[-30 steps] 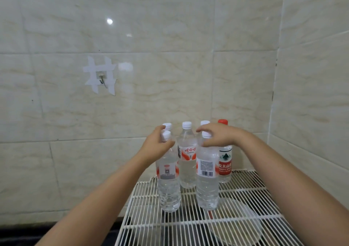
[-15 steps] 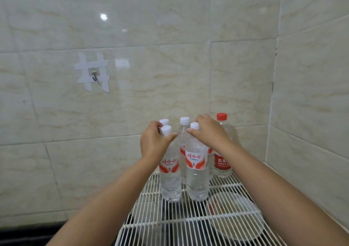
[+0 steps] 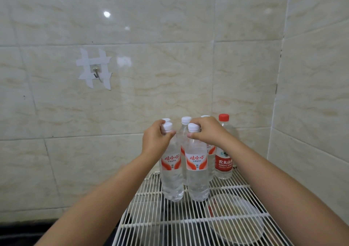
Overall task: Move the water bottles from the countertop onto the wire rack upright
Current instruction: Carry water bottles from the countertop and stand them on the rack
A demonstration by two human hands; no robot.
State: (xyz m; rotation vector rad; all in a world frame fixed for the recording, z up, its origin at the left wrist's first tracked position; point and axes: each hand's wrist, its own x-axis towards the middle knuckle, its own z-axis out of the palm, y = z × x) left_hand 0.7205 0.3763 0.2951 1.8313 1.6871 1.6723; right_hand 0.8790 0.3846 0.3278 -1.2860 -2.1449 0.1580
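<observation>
Two white-capped bottles, front-left bottle [image 3: 171,172] and front-right bottle [image 3: 197,172], have been turned label-forward and are now stood upright on the wire rack [image 3: 188,221], necks still pinched by left hand [image 3: 154,144] and right hand [image 3: 209,132]; release seems next.

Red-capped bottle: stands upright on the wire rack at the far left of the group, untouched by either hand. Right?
Not quite. The red-capped bottle stands at the far right of the group, not the left, as the head view shows. It is upright on the wire rack, and neither the left hand nor the right hand touches it.
</observation>
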